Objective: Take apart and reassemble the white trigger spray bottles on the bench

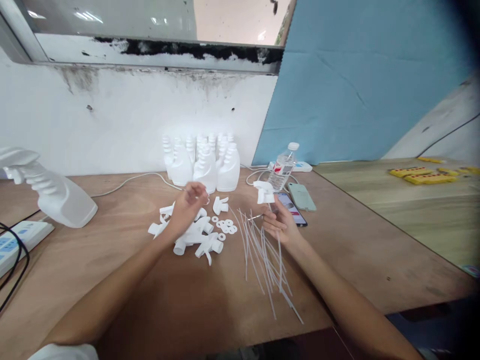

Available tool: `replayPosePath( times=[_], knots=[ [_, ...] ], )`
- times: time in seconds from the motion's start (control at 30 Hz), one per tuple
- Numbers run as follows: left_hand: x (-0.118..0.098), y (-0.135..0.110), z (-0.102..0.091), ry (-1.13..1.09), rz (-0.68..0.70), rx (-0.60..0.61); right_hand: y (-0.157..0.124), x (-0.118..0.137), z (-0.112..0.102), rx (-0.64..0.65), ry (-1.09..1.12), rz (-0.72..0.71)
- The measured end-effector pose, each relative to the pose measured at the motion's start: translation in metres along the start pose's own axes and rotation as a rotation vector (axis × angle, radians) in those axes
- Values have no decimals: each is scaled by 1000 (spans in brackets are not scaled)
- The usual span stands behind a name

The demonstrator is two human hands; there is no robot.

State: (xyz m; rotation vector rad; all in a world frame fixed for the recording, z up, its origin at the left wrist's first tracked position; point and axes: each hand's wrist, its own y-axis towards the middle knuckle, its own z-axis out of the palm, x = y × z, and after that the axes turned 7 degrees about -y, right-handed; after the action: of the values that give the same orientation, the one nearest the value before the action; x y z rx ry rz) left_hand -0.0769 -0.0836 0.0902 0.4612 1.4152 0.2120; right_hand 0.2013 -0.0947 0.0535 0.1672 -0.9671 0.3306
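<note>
Spray head (264, 192) in right hand (279, 221), red label (278, 168) — unreadable

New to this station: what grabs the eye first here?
Probably the bunch of white bottles standing at the back middle of the table, and the big blue sheet filling the upper right. Next, the right hand holding up a white spray head, with loose thin tubes fanned out below it. Left of those lies a pile of spray heads, the left hand raised near it.
</note>
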Motion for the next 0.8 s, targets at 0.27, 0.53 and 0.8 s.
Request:
replayPosePath(
  times=[0.27, 0.53, 0.8],
  knots=[
    [8, -117, 28, -329, -519, 619, -7, -13, 22, -4, -24, 123],
    [38, -115, 31, -598, -624, 545, -9, -36, 28, 74, -178, 85],
    [48, -118, 30, -767, -581, 604, -20, -49, 25, 178, -383, 119]
  ],
)
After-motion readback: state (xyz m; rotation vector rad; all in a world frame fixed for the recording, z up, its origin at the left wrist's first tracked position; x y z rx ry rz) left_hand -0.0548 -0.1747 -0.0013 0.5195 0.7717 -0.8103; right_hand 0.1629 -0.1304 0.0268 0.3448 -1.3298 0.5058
